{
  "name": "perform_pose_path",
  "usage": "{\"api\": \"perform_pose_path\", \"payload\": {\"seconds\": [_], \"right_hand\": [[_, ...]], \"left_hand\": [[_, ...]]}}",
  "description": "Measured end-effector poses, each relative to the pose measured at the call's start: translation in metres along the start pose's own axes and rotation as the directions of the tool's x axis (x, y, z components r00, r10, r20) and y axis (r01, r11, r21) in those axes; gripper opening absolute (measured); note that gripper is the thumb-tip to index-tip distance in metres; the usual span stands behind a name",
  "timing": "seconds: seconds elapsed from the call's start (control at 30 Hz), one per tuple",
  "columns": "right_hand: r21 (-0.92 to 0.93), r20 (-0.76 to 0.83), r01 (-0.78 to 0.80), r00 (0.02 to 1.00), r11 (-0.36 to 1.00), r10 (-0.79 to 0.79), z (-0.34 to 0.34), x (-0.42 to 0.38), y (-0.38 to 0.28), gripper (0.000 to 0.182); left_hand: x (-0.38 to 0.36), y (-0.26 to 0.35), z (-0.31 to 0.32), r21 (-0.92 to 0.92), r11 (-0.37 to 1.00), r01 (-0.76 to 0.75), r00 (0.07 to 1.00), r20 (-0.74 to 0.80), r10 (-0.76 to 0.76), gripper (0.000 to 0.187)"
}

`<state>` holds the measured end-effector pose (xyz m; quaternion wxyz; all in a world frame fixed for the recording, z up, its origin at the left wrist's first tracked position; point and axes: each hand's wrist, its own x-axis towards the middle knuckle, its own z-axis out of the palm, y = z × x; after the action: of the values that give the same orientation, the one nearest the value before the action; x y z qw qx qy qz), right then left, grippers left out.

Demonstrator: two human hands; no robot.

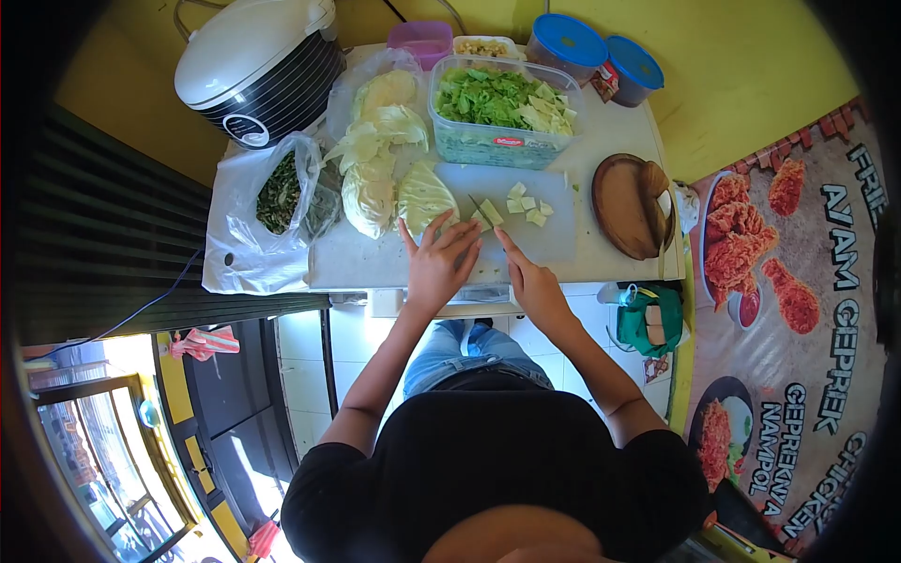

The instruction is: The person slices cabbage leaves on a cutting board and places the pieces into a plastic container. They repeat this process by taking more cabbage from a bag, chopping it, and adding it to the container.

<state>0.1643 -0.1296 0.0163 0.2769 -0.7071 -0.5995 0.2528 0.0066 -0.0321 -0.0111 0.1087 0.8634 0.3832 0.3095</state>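
A knife (480, 208) is in my right hand (531, 277), its blade over the cutting board (556, 242). My left hand (439, 267), fingers spread, rests on a cabbage piece (424, 197) at the board's left side. Beside the blade lies a cut strip of cabbage (491, 213), and several small cut pieces (527, 205) sit to its right. Behind the board stands a clear plastic container (502, 145) holding chopped green leaves. More cabbage (369, 195) lies left of the board.
A rice cooker (258, 70) stands at the back left, with a plastic bag of dark greens (279, 194) before it. To the right is a round wooden mortar (621, 206). Tubs with blue lids (570, 39) and a purple container (421, 42) line the back.
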Motion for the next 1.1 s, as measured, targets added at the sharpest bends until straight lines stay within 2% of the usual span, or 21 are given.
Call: {"api": "perform_pose_path", "payload": {"seconds": [0.27, 0.33, 0.4, 0.43, 0.6, 0.67, 0.7, 0.8, 0.87, 0.93, 1.1], "right_hand": [[0.043, -0.018, -0.016, 1.000, 0.999, 0.016, -0.012, -0.041, 0.013, 0.052], [0.179, 0.091, -0.126, 0.990, 0.976, 0.111, -0.022, -0.049, 0.014, 0.051], [0.181, 0.100, -0.173, 0.983, 0.968, 0.156, -0.031, -0.052, 0.009, 0.050], [0.182, 0.114, -0.219, 0.973, 0.959, 0.201, -0.034, -0.053, 0.007, 0.049], [0.247, 0.001, -0.188, 0.981, 0.951, 0.194, -0.032, -0.057, 0.016, 0.047], [0.266, -0.044, -0.160, 0.983, 0.951, 0.177, -0.034, -0.055, 0.013, 0.047], [0.300, -0.026, -0.176, 0.981, 0.938, 0.192, -0.035, -0.054, 0.009, 0.047], [0.364, 0.001, -0.194, 0.978, 0.911, 0.208, -0.030, -0.044, 0.001, 0.046], [0.396, 0.009, -0.196, 0.978, 0.897, 0.209, -0.022, -0.037, 0.002, 0.046], [0.429, -0.087, -0.049, 0.992, 0.902, 0.095, -0.012, -0.028, 0.007, 0.046], [0.373, 0.025, -0.153, 0.988, 0.915, 0.155, -0.017, -0.021, 0.005, 0.047]], "left_hand": [[0.001, -0.001, -0.001, -0.008, 1.000, 0.029, 0.999, -0.025, -0.029, 0.024], [0.002, -0.001, -0.004, -0.009, 1.000, 0.025, 1.000, -0.009, -0.025, 0.024], [0.004, 0.002, -0.008, -0.010, 1.000, 0.024, 1.000, 0.009, -0.024, 0.025], [0.007, 0.004, -0.010, -0.018, 1.000, 0.010, 1.000, 0.018, -0.010, 0.026], [0.028, -0.005, -0.004, -0.070, 0.992, -0.105, 0.993, 0.044, 0.108, 0.029], [0.033, -0.011, -0.002, -0.075, 0.978, -0.194, 0.968, 0.148, 0.204, 0.028], [0.033, -0.011, 0.000, -0.074, 0.978, -0.197, 0.967, 0.148, 0.206, 0.028], [0.031, -0.004, 0.000, -0.034, 0.979, -0.203, 0.965, 0.165, 0.206, 0.027], [0.029, 0.005, -0.001, -0.002, 0.984, -0.175, 0.977, 0.121, 0.174, 0.027], [0.026, 0.009, 0.003, -0.002, 0.988, -0.154, 0.984, 0.084, 0.154, 0.027], [0.020, 0.009, 0.007, -0.070, 0.995, -0.072, 0.997, 0.024, 0.074, 0.027]]}}
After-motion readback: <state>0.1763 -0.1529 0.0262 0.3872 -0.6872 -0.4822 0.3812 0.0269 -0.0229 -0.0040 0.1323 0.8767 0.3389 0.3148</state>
